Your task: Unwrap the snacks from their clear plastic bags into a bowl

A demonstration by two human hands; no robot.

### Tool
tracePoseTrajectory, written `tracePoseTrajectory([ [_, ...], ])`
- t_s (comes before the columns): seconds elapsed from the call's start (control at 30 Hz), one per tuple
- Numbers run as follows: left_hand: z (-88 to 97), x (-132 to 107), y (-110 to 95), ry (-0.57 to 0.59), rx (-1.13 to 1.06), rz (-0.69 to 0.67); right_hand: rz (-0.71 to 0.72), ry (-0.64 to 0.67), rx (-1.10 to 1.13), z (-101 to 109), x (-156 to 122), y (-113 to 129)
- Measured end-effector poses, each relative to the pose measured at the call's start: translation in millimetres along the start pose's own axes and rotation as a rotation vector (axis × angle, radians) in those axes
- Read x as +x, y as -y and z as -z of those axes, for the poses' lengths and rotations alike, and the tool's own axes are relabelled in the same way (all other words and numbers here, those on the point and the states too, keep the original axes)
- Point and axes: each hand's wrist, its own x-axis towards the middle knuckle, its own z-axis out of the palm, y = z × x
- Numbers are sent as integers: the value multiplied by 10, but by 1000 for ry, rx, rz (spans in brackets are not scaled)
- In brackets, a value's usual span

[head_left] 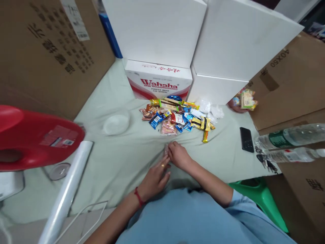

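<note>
Small packet: a small packet [166, 150] in a clear wrapper, between the two hands, low over the cloth, just in front of the snack pile.
Right hand: the right hand [179, 156] has its fingers curled and pinched shut on the packet's right edge.
Left hand: the left hand [154, 179] lies flat and low, fingers stretched forward, with its fingertips at the packet's lower left side. Whether they grip it or only touch it, I cannot tell from this angle. It wears a ring, and a red band is on the wrist.
Cloth: a pale green cloth [122, 159] covers the work surface.
Snack pile: a snack pile [175, 117] of mixed wrapped sweets and bars lies on the cloth just beyond the hands.
Bowl: a clear plastic bowl [116, 123] stands left of the pile, apart from it.
Printed box: a white and red Wahaha box [158, 80] sits behind the pile, under a plain white box [157, 30].
Phone: a black phone [246, 139] lies flat to the right, with keys [264, 161] just beside it.
Bottles: two water bottles [291, 137] lie on their sides at the right edge.
Left side: a red jug [33, 135] and a roll of clear film [66, 193] are well apart from the hands.
</note>
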Motion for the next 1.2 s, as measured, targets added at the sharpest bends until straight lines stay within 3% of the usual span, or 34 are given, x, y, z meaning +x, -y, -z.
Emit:
tracePoseTrajectory([
  [0.1,212,-207,65,-148,-126,165,51,-39,-62,-60,-115,22],
  [0.2,337,-216,143,-408,26,284,85,-85,-154,-162,-172,66],
  [0.37,592,215,422,-766,420,402,49,-96,-258,-215,-175,133],
  [0.43,771,400,583,-818,541,482,56,-89,-263,-151,-220,105],
  [0.57,1133,550,914,-689,593,615,39,-172,-196,-4,-393,-136],
  [0.67,1261,448,972,-591,571,626,-9,-324,-23,43,-537,-472],
  [0.73,1231,299,827,-535,564,540,-61,-439,164,75,-635,-730],
  [0.9,786,-99,82,-194,480,10,-269,-551,794,425,-869,-1173],
  [0.97,566,-161,-153,-104,464,-113,-260,-500,985,670,-882,-1155],
  [1.03,394,-151,-286,-50,465,-168,-185,-362,1032,886,-796,-1013],
  [1.1,288,-99,-344,-17,471,-187,-44,-158,945,992,-603,-796],
  [1.2,228,-22,-378,41,482,-204,156,64,577,869,-192,-457],
])
